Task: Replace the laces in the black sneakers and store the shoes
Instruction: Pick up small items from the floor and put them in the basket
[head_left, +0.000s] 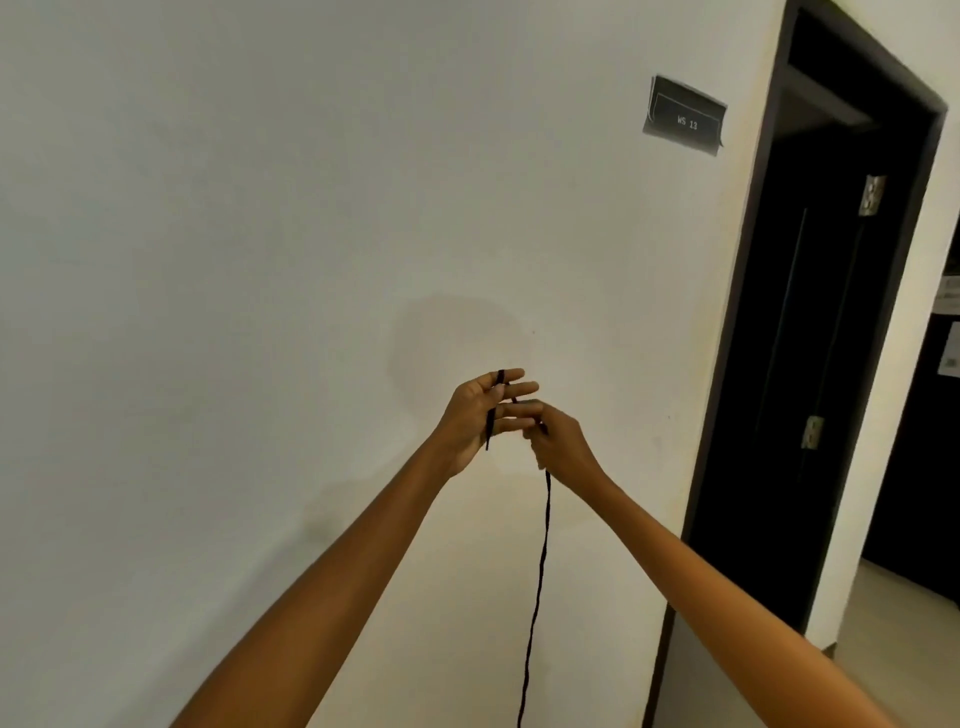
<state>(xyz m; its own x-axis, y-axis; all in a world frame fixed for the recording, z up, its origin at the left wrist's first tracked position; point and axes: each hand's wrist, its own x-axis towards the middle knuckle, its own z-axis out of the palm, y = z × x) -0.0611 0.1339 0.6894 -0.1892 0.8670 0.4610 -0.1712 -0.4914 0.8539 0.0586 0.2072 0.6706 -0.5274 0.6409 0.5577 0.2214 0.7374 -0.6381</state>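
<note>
We faced a white wall (260, 260) beside a dark doorway (831, 364), with a small sign (684, 115). Our left hand (475, 415), fingers straight, had the black lace (540, 571) draped over them; our right hand (558, 441) pinched it, the rest hanging down.

White wall (260, 260), sign (684, 115), dark doorway (810, 364)

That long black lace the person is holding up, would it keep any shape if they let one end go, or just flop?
Probably flop. The long black woven lace hangs limp and slightly twisted below the right hand, so it looks soft and light. It bends round the left hand's fingers, suggesting it drapes easily.
</note>
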